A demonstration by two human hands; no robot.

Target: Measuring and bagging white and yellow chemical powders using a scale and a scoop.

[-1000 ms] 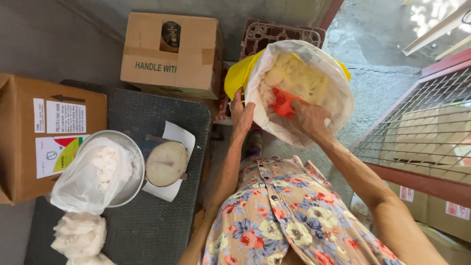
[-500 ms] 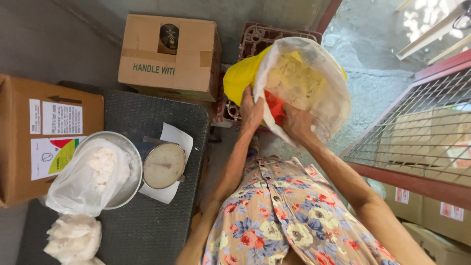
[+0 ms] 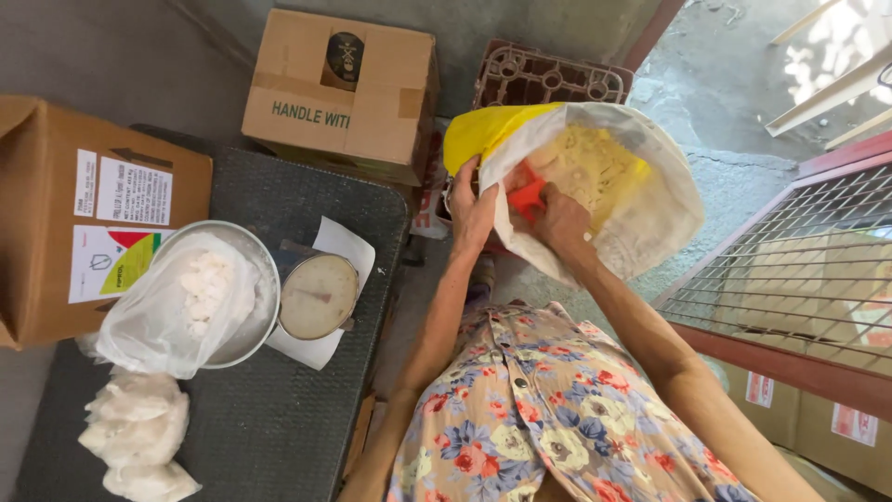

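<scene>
Head view
Left hand: the left hand (image 3: pixel 474 209) grips the near rim of the sack (image 3: pixel 650 214), fingers curled over the edge beside its yellow lining.
Right hand: the right hand (image 3: pixel 557 218) is inside the sack's mouth, closed round the orange scoop (image 3: pixel 526 193).
Scoop: just inside the rim, between the two hands, partly hidden by the right hand's fingers.
Sack: white woven, wide open, tilted toward the person, on the floor ahead of the floral dress (image 3: pixel 557 418); it holds pale yellow powder (image 3: pixel 590 167).
Crate: a brown plastic crate (image 3: pixel 548 74) stands behind the sack.
Mat: a dark mat (image 3: pixel 251 418) lies to the left, well apart from the hands.
Bowl: a metal bowl (image 3: pixel 255 325) on the mat, lined with a clear bag of white powder (image 3: pixel 200 288).
Scale: a round dial scale (image 3: pixel 318 296) on white paper, just beside the bowl.
Bags: tied bags of white powder (image 3: pixel 139 432) lie near the mat's front left.
Boxes: one cardboard box (image 3: pixel 344 88) behind the mat, another (image 3: pixel 93 218) at its left edge.
Grille: a red-framed wire grille (image 3: pixel 799 279) on the right.
</scene>
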